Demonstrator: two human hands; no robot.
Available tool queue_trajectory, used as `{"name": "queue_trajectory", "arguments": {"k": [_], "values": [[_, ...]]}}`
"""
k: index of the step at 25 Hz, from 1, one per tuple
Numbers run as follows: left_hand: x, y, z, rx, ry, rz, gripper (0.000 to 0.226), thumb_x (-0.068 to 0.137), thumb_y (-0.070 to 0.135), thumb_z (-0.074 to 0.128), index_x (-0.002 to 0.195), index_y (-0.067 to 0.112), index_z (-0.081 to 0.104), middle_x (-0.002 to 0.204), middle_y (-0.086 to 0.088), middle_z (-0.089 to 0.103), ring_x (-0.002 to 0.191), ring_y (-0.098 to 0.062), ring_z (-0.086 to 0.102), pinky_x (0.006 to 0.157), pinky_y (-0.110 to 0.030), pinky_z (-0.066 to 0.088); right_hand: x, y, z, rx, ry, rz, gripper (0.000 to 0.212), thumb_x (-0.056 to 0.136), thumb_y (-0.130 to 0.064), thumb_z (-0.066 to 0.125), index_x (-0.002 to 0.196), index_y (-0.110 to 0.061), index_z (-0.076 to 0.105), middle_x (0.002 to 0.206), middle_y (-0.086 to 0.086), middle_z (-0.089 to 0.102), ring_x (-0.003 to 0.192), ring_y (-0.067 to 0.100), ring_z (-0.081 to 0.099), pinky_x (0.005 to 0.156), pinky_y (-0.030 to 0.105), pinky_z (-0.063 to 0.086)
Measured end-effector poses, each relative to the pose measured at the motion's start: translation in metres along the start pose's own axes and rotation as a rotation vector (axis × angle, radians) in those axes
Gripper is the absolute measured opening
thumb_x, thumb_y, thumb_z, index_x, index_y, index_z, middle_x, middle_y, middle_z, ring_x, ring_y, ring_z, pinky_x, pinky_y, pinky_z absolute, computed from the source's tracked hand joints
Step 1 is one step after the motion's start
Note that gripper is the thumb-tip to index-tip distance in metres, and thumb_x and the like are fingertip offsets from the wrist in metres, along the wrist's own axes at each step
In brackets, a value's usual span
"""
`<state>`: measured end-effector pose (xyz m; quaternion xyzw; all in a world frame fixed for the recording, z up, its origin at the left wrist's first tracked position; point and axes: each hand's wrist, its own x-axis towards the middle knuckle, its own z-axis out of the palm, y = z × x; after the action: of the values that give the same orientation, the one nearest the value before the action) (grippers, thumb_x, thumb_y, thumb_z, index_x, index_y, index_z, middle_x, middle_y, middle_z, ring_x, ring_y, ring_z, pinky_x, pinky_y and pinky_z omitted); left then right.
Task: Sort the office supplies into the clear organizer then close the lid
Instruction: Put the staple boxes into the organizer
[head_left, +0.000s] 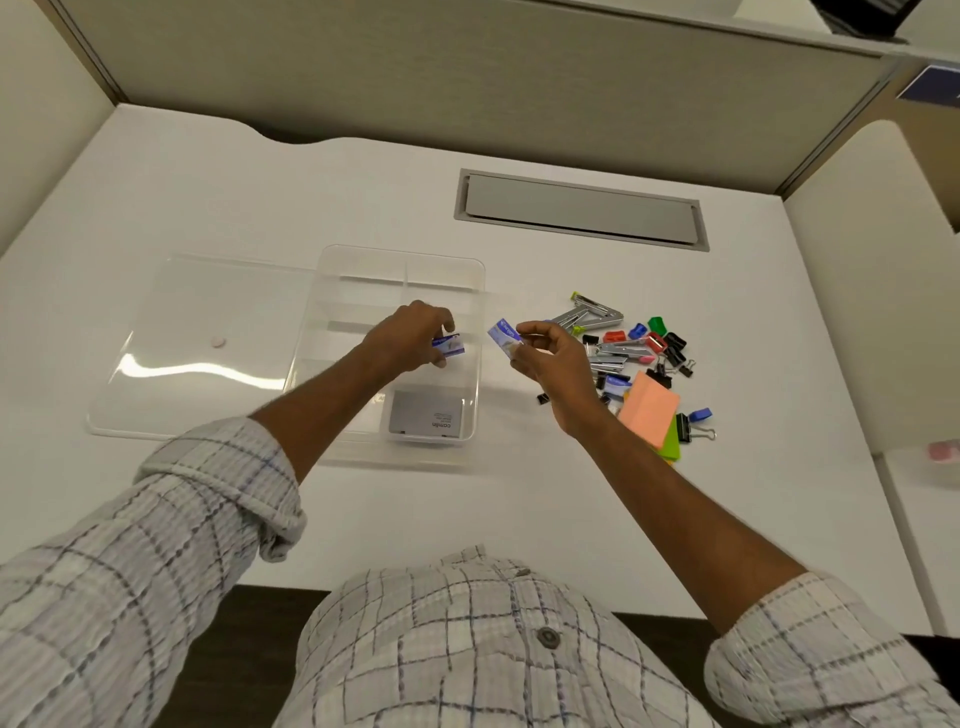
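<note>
A clear organizer (478, 291) with several compartments stands open on the white desk, its lid (208, 332) lying flat to the left. A grey Camlin box (427, 414) lies in its near right compartment. My left hand (410, 340) pinches a small blue staple box (449, 345) over the organizer's right side. Just right of the organizer's edge, my right hand (550, 358) pinches another small blue staple box (504, 335) above the desk. A pile of supplies (639, 358) lies to the right: staplers, binder clips, coloured sharpeners, orange and green sticky notes.
A grey cable hatch (582, 210) is set into the desk behind the pile. Beige partition walls enclose the desk at back and sides. A pink object (945, 451) sits at the far right edge.
</note>
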<state>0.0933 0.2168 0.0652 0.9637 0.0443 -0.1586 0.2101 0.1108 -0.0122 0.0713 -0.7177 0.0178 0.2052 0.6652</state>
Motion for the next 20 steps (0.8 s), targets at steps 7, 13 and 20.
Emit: {"name": "queue_trajectory", "arguments": {"k": [7,13,20], "values": [[0.010,-0.009,0.017,0.005,-0.086,0.105,0.027,0.088,0.014,0.074,0.115,0.011,0.075,0.112,-0.010,0.073,0.100,-0.025,0.067,0.089,-0.034,0.054,0.003,-0.004,0.001,-0.182,0.064,-0.045,0.022,0.085,-0.007,0.074,0.106,-0.009,0.070,0.105,0.008,0.074,0.092,0.013,0.067,0.079,0.035,0.057],[0.013,-0.019,0.010,-0.021,-0.196,0.162,0.024,0.093,0.018,0.068,0.116,0.020,0.076,0.115,-0.008,0.067,0.106,-0.023,0.062,0.093,-0.036,0.051,0.012,-0.006,0.026,-0.309,0.062,-0.113,0.018,0.085,-0.009,0.074,0.103,-0.008,0.073,0.102,0.003,0.076,0.088,0.009,0.069,0.080,0.027,0.057],[0.010,-0.022,0.013,-0.119,-0.035,0.111,0.030,0.089,-0.002,0.065,0.118,0.007,0.068,0.115,-0.014,0.071,0.101,-0.027,0.068,0.092,-0.038,0.056,0.020,-0.009,0.041,-0.440,0.067,-0.159,0.016,0.086,-0.010,0.073,0.101,-0.012,0.077,0.098,0.005,0.076,0.088,0.020,0.072,0.076,0.028,0.055]]}}
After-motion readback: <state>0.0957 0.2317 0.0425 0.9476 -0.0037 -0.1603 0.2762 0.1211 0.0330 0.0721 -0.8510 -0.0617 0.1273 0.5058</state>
